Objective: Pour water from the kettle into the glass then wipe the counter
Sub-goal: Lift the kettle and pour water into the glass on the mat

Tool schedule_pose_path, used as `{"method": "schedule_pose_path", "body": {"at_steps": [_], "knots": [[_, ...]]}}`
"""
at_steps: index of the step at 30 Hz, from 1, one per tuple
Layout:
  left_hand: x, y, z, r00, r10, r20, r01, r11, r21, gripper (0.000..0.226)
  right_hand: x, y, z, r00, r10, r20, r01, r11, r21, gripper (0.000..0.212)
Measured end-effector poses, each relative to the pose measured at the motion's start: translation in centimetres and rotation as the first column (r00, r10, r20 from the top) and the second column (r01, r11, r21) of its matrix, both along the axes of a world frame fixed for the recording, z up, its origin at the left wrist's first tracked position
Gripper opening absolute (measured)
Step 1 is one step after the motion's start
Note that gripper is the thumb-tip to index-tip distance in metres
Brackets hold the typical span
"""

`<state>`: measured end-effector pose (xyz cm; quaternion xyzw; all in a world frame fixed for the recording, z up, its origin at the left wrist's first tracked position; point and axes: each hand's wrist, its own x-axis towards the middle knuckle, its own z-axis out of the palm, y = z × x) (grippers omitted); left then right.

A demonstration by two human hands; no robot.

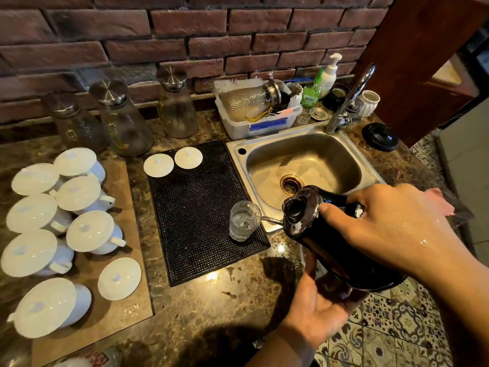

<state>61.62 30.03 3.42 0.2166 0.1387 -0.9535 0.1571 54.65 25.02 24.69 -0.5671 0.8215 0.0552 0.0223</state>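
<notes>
A person stands at a brown stone desk (211, 313) by a brick wall. The right grip (391, 223), a bare wet hand, is clenched around the handle of a black kettle (312, 242). The thumb lies along the top of the handle. The kettle is up in the air, over the front edge of the desk, and it tips to the left. The left grip (317, 311) is released, palm up, and rests under the kettle's bottom. Its thumb touches the kettle's side. Its fingers are hidden behind the kettle.

A thin stream of water (270, 220) runs from the spout into a small glass (242, 221). The glass stands upright on the front right corner of a black mat (201, 207), just beside the metal sink (330, 154). There is some water in the glass.

Two white lids (158, 165) lie at the back of the mat. To the left, white cups with lids (79, 194) sit on a brown board. Three glass jugs (121, 120) stand near the wall. A plastic tub (259, 123) with a jug lying in it sits behind the sink. A tap (352, 96) and soap bottles (329, 72) are at the back right. A round black lid (380, 136) lies to the right of the sink. A pink cloth (439, 202) peeks out behind the right grip.
</notes>
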Motion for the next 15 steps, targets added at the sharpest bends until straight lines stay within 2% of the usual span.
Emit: {"method": "schedule_pose_path", "body": {"at_steps": [7,15], "knots": [[-0.2,-0.2,1.1,0.999,0.038,-0.009,-0.036,0.991,0.128,0.061,0.1,-0.1,0.4,0.999,0.013,-0.044,-0.014,1.000,-0.026,0.075],[-0.5,0.1,2.5,0.999,0.049,-0.012,-0.047,0.986,0.158,0.067,0.2,-0.2,1.0,0.999,0.042,-0.004,-0.042,0.999,-0.025,0.074]]}}
